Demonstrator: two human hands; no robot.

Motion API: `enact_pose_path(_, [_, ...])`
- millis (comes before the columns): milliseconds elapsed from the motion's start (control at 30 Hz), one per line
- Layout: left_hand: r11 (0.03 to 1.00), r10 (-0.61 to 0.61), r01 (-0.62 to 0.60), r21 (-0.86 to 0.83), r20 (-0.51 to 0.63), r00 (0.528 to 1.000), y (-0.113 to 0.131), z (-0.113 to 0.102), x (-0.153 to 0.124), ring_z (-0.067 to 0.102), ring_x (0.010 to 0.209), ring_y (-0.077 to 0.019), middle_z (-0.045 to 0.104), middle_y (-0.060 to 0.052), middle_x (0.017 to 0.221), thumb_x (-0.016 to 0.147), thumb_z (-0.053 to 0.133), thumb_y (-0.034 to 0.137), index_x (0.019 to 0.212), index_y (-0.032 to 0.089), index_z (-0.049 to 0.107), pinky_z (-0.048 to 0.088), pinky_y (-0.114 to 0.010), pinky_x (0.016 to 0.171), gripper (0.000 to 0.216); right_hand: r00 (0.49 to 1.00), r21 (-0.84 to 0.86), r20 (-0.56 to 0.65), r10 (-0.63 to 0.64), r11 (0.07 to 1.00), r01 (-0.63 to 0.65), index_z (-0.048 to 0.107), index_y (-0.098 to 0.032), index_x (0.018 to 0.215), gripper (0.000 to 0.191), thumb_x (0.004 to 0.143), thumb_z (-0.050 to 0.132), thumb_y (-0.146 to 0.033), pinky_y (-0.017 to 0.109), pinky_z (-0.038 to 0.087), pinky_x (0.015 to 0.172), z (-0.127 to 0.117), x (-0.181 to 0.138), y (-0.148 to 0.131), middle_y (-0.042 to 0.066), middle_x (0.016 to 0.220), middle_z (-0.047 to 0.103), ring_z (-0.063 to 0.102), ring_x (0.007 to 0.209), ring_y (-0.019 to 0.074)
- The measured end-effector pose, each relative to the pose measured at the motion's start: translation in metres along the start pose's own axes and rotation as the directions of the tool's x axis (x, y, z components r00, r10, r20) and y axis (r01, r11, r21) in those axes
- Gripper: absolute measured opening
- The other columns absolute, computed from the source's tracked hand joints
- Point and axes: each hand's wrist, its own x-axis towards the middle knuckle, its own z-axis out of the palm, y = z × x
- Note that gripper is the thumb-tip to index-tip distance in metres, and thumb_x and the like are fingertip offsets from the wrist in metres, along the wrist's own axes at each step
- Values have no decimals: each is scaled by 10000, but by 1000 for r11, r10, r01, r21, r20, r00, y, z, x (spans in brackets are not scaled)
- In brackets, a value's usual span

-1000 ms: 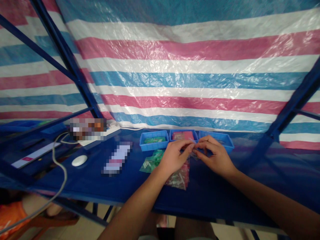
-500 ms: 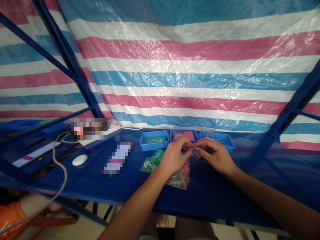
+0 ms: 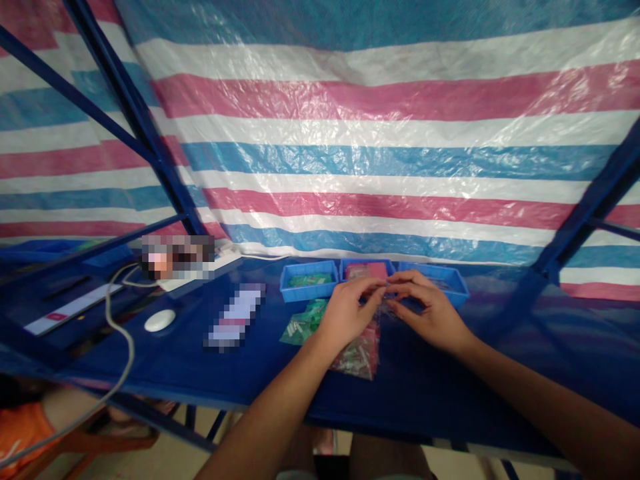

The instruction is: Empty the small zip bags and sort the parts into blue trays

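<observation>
My left hand and my right hand meet fingertip to fingertip above the blue table, both pinched on something too small to make out. Under them lies a clear bag of reddish small parts. A clear bag of green parts lies just left of my left hand. Behind the hands stand three blue trays: the left tray holds green parts, the middle tray holds red parts, and the right tray is partly hidden by my right hand.
A white mouse with a grey cable lies at the left. A white strip lies further left. Blue frame bars and a striped tarpaulin close off the back. An orange seat shows below left.
Both hands stayed together at the same spot. The fingers shifted slightly around the small piece between them; nothing else moved.
</observation>
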Motion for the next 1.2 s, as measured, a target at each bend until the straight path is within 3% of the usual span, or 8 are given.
enact_pose_path(133, [1000,-10,10,0,-7,1000,-6,1,2,780,914,-195,818,-44,1030,997,652,243,1074,206,749,598,-305,868,130,986,253,-45,159,957,-142,737,-295,1143,194,974,737,-389,411,623,935,4,-2,7,107,1382,626,673,1227,284])
enact_pose_path(300, [999,-23,26,-41,59,998,-9,3,-1,774,943,-199,795,-40,1008,1000,659,270,1086,206,635,597,-321,890,110,951,377,-20,310,883,-280,664,-264,1196,391,894,829,-450,364,631,808,8,-4,15,70,1070,769,756,955,241])
enact_pose_path(500, [999,-51,50,15,58,997,-11,2,-3,762,1018,-206,760,-69,1183,988,650,229,1189,223,558,604,-353,918,221,973,-106,-207,100,987,-124,744,-253,1071,182,980,696,-403,430,595,819,-26,5,15,88,1061,746,701,847,247])
enact_pose_path(600, [988,-35,31,150,27,999,-10,-2,-4,742,1003,-211,750,-59,1144,1000,615,230,1184,226,570,586,-364,915,190,959,-471,-273,-72,880,-68,755,-247,1101,181,996,634,-331,496,554,936,-58,11,28,119,1064,724,679,965,307])
enact_pose_path(767, [963,-53,51,266,0,999,-9,-7,-6,731,1004,-218,736,-60,1133,986,548,155,1192,227,597,582,-340,864,223,992,-643,-103,-77,766,-8,765,-231,1096,207,976,670,-372,559,515,991,-80,14,47,123,1001,740,656,1016,363])
enact_pose_path(933, [953,-32,35,300,-15,999,-11,-9,-7,717,1075,-233,734,-67,1143,981,505,114,1210,213,602,556,-380,983,267,983,-365,149,-109,918,157,726,-276,1242,296,978,714,-408,508,540,984,-46,4,14,102,1141,753,681,1081,327])
enact_pose_path(1067, [955,-22,26,295,-18,1000,-11,-9,-7,712,1090,-228,732,-69,1144,991,486,113,1249,211,604,556,-377,999,300,899,-109,402,-175,965,237,673,-277,1399,644,829,882,-495,528,509,1098,-6,-3,-15,134,1345,696,616,1272,351])
enact_pose_path(1200, [952,-31,33,304,-11,999,-10,-8,-6,715,1072,-226,733,-72,1138,1010,474,139,1218,212,618,561,-378,998,263,858,-2,471,-205,972,233,730,-315,1326,400,942,790,-409,503,526,1072,13,-3,-15,104,1246,739,641,1225,311])
